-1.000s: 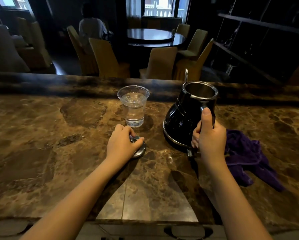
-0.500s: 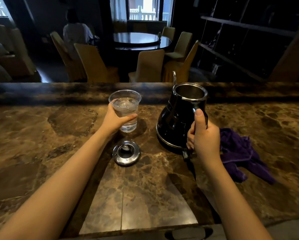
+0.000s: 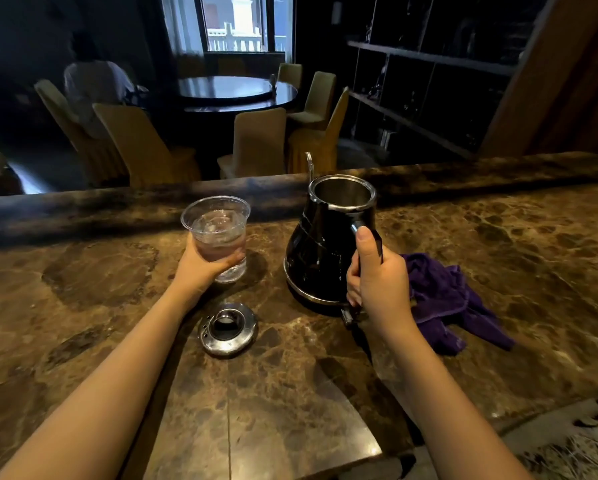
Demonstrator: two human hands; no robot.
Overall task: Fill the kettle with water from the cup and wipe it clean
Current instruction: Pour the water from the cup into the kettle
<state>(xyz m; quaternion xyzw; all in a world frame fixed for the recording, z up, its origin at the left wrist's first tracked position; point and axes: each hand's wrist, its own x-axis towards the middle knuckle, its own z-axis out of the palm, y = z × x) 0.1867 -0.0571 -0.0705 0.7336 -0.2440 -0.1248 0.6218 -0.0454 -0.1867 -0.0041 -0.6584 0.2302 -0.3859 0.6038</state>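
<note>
Nearby, a round metal lid (image 3: pixel 227 329) lies flat on the counter (image 3: pixel 83 289) between the forearms, and a crumpled purple cloth (image 3: pixel 442 299) sits just behind the right hand (image 3: pixel 377 282). That hand is wrapped around the handle of the black kettle (image 3: pixel 325 251), which stands open-topped with a steel rim. The left hand (image 3: pixel 204 268) grips a clear plastic cup (image 3: pixel 218 233) of water, left of the kettle. Brown marble surface; dim dining room with covered chairs (image 3: pixel 256 143) behind.

kettle (image 3: pixel 320 251) handle hidden under right hand (image 3: pixel 377 282); cloth (image 3: pixel 442 299) partly behind it
</note>
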